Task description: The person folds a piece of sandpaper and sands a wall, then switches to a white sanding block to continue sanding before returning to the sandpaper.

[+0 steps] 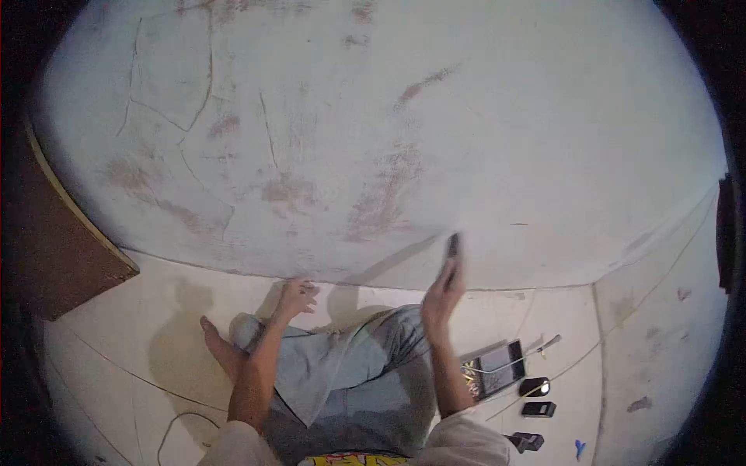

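Observation:
My right hand [441,301] is raised at the lower part of the white wall [544,140]. Its fingers are closed around a small dark, narrow object [454,247], which is blurred, so I cannot make out its kind or whether it touches the wall. My left hand [298,298] is beside my bent knee, close to where wall and floor meet. Its fingers are loosely bent and apart, and no object shows in them. Brownish worn patches [388,190] and thin cracks [208,74] mark the wall.
My legs [350,373] are folded on the pale floor [183,342]. Right of me lie a flat dark-framed item [497,369] with a cable, several small black items [538,409] and a blue piece [580,448]. A brown panel [70,225] stands at the left.

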`<action>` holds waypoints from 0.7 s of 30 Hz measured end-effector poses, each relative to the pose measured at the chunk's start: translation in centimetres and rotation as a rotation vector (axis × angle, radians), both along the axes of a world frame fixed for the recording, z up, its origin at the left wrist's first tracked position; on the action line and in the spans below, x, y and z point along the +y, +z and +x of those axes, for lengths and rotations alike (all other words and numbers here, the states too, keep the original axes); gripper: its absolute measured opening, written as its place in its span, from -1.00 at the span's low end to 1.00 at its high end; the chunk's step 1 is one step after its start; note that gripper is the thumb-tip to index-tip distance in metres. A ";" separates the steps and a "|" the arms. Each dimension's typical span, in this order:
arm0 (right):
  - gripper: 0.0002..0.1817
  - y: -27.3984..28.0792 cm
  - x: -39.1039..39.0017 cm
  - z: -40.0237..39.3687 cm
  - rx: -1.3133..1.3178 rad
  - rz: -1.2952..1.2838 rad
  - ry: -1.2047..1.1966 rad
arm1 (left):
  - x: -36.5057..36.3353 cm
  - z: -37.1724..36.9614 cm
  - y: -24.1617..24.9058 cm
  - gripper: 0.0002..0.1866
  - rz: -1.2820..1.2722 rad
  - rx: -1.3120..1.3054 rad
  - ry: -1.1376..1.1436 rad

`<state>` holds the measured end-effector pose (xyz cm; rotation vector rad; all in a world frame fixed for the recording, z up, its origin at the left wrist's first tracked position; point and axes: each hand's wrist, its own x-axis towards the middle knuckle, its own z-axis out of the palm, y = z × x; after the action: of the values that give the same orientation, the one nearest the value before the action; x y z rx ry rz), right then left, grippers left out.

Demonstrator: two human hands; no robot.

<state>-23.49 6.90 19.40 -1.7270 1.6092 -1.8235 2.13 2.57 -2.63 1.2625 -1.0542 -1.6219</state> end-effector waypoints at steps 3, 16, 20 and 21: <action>-0.55 9.5 -3.3 -3.0 0.299 -0.426 -0.221 | -0.6 -0.2 -1.3 -0.53 -0.053 -0.034 0.047; -0.45 17.1 -9.6 -2.2 1.211 -0.649 -0.006 | -0.6 -0.1 -0.1 -0.58 -0.029 -0.145 0.105; -0.46 17.2 -10.7 -3.7 1.253 -0.712 -0.077 | -1.2 0.1 -1.8 -0.59 0.002 -0.162 0.089; -0.45 17.6 -10.1 -3.6 1.436 -0.633 0.100 | -1.2 0.1 -1.9 -0.59 0.001 -0.168 0.090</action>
<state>-27.11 -3.20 36.96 -3.7819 1.0329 -0.9233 2.28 1.41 -4.57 1.4455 -1.0820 -1.4694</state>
